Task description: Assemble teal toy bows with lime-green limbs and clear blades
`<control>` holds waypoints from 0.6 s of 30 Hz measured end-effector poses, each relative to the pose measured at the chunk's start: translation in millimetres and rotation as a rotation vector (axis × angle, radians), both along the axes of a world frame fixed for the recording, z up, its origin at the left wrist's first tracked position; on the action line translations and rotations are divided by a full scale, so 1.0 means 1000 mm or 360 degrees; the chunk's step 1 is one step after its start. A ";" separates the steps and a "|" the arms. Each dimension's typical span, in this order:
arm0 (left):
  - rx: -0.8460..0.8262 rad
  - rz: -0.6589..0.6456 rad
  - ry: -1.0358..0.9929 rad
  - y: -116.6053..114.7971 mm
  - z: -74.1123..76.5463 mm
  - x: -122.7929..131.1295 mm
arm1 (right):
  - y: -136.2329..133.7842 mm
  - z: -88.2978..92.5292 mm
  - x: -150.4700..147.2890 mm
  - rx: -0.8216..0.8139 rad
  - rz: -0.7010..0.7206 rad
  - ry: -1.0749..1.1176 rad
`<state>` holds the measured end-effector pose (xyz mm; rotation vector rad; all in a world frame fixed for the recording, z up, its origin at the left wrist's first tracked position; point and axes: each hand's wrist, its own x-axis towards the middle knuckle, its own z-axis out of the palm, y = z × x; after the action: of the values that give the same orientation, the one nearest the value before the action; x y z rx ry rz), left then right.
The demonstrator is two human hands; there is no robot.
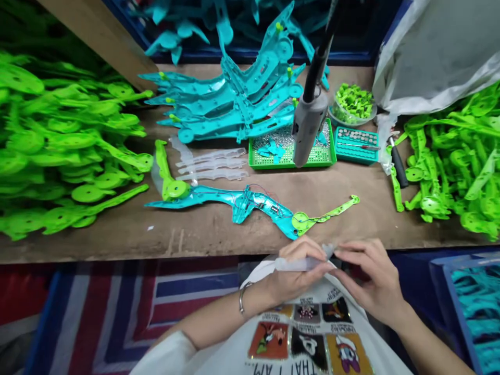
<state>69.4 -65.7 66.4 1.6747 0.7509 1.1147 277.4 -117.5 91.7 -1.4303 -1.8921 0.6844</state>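
My left hand, with a bracelet at the wrist, is closed around a translucent plastic strip in front of the bench edge. My right hand pinches at the strip's far end, where the fingers partly hide it. Just beyond my hands lies a toy bow with a blue middle, thin wires and small electronic parts. Green limbs are fitted at its two ends, the right limb being nearest my left hand. Another translucent piece is seen behind the left limb.
Several translucent strips lie behind the bow. An electric screwdriver hangs over a green tray of screws. Green parts are heaped left and right; blue shells are stacked at the back. A teal box and bowl stand right.
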 end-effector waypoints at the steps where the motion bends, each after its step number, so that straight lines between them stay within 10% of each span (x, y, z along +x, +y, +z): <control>1: -0.0015 0.0042 -0.0015 -0.001 -0.001 0.002 | -0.002 0.001 -0.003 0.0067 0.0046 -0.0062; 9: 0.0110 -0.0155 -0.0078 0.000 0.001 0.008 | 0.004 -0.004 -0.001 -0.0184 -0.0166 0.0243; 13: 0.0102 0.0386 0.0202 0.017 -0.005 -0.027 | 0.017 -0.020 0.027 -0.0752 -0.0888 0.1038; 18: 0.0275 0.0678 0.0591 0.031 -0.013 -0.060 | 0.035 -0.043 0.020 -0.1228 -0.1017 0.1708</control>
<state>9.5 -35.0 53.7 1.9519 1.3270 1.1932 297.1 -82.4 48.6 -1.4743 -0.3019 1.5118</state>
